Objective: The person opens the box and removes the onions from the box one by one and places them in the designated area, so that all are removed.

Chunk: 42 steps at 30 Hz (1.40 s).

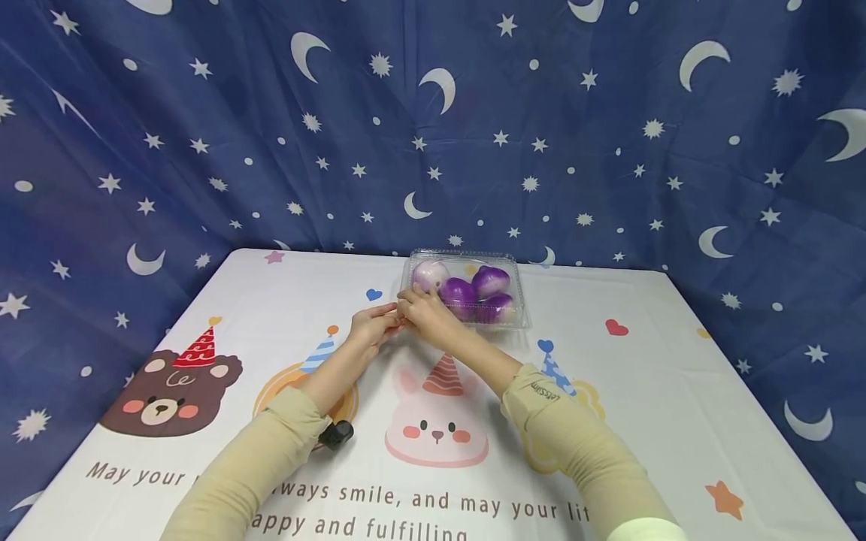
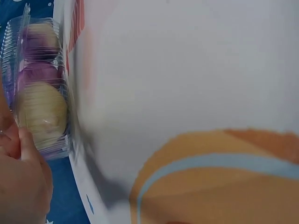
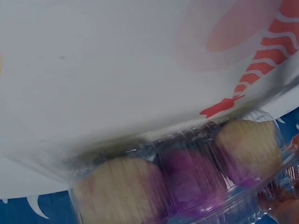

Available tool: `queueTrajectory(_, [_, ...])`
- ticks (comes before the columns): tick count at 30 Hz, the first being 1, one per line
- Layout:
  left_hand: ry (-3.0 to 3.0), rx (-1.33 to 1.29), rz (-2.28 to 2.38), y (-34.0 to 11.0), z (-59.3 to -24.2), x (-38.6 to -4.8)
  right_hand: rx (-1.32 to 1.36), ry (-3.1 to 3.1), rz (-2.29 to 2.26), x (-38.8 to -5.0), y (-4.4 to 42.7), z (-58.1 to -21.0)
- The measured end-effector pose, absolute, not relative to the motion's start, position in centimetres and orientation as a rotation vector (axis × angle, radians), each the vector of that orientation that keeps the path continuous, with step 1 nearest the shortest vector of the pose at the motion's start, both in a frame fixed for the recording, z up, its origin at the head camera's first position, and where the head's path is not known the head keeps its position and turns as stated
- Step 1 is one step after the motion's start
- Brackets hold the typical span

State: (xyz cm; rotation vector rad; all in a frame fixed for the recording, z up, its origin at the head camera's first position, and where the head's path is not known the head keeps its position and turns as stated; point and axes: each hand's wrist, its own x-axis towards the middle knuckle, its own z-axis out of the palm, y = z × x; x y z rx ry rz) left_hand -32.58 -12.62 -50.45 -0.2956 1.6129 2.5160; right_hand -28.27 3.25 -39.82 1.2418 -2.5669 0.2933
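A clear plastic clamshell box [image 1: 510, 319] stands near the table's far edge, its ridged walls visible in both wrist views. Inside lie several round purple-and-white vegetables, such as a purple one [image 1: 458, 291] and a paler one [image 1: 431, 275]; I cannot tell their exact kind. At the box's near left corner, my left hand [image 1: 372, 328] pinches the rim, with its thumb [image 2: 28, 144] against the plastic. My right hand [image 1: 431, 315] meets it there, fingers bent over the same corner and gripping the edge. Both hands partly hide that corner.
A white printed tablecloth [image 1: 433, 338] covers the table. On it, beside my left forearm, lies a small black object [image 1: 337, 434]. Behind the table hangs a blue curtain [image 1: 473, 150] with moons and stars, close to the box's back.
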Motion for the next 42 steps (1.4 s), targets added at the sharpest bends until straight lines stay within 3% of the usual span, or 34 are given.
queueTrajectory(4, [1.726, -0.436, 2.382, -11.2, -43.3, -28.0, 1.242, -2.543, 0.231, -28.4, 3.2, -39.9])
queueTrajectory(7, [1.743, -0.461, 2.351, -10.7, -40.6, -26.1, 1.259, -2.513, 0.167, -28.6, 3.2, -40.1])
queueTrajectory(27, [1.697, -0.580, 2.404, -10.2, -41.7, -26.3, 1.297, -2.439, 0.519, -28.9, 4.1, -39.8])
queueTrajectory(42, [1.693, -0.559, 2.363, -10.7, -41.5, -26.1, 1.298, -2.423, 0.183, -28.4, 4.6, -39.4])
